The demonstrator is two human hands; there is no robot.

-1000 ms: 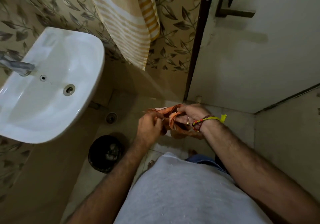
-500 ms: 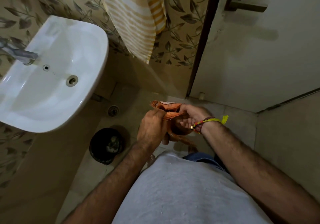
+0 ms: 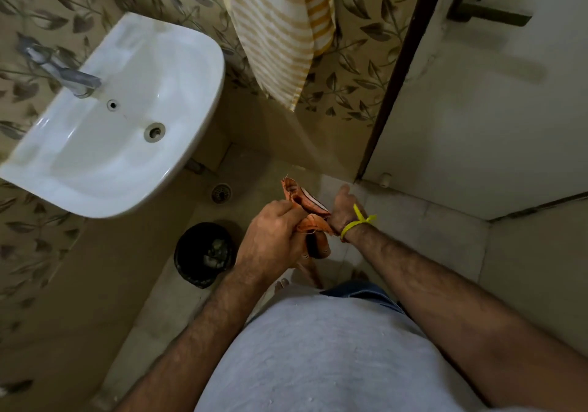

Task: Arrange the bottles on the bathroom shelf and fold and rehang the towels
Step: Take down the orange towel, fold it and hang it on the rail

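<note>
A small orange towel with a white edge is bunched between both hands at waist height above the floor. My left hand pinches its near side with closed fingers. My right hand, with a yellow thread on the wrist, is turned palm away and grips the far side; most of its fingers are hidden behind the cloth. A yellow-and-white striped towel hangs on the leaf-patterned wall above. No bottles or shelf are in view.
A white washbasin with a metal tap juts out at the left. Below it a black bin stands on the tiled floor near a floor drain. A pale door with a handle fills the right.
The hands have twisted the orange towel: it was spread across both hands, now it is bunched narrower and upright. My right wrist has rotated outward. The view shifted slightly.
</note>
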